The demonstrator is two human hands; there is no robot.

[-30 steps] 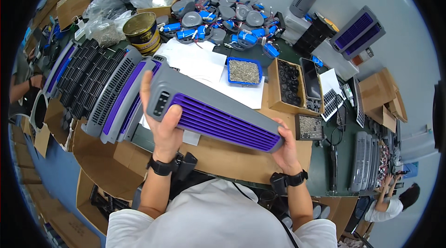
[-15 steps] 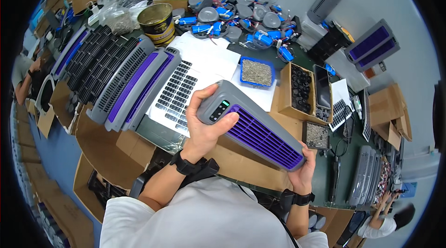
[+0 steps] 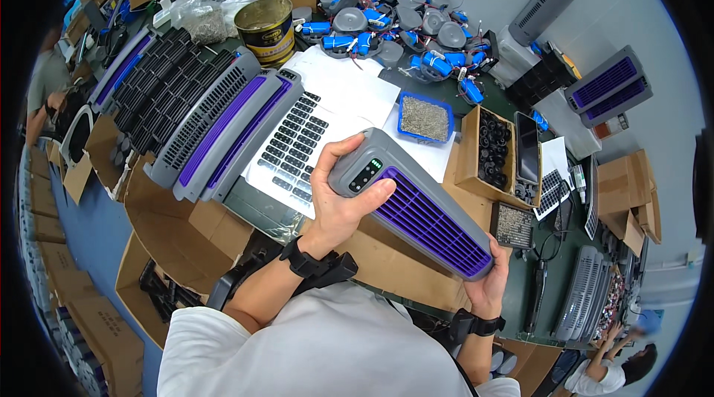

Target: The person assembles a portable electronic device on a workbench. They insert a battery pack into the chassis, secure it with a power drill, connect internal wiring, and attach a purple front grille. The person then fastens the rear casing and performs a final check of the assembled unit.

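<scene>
Between both my hands is a long grey tower fan [image 3: 435, 222] with a purple slatted grille, held at a slant above the bench. My left hand [image 3: 343, 200] wraps round its upper left end, thumb on the front beside a small black control panel [image 3: 365, 175] with a lit green display. At the lower right end, my right hand [image 3: 489, 278] grips the fan's edge; some of its fingers are hidden behind the body. Under and behind the fan lie a white sheet of black stickers [image 3: 294, 145] and a blue tray of small metal screws [image 3: 425, 117].
Grey and purple fan housings [image 3: 223, 118] stand in a row at left. Behind are a yellow-black tin [image 3: 265, 32] and a heap of grey parts with blue battery packs [image 3: 435, 63]. A cardboard box of black parts [image 3: 476, 166] stands right; a co-worker [image 3: 613, 371] sits beyond.
The bench and its contents appear slightly further right and lower as the view shifts. Both hands keep their hold on the fan, whose panel end has moved slightly right in the picture.
</scene>
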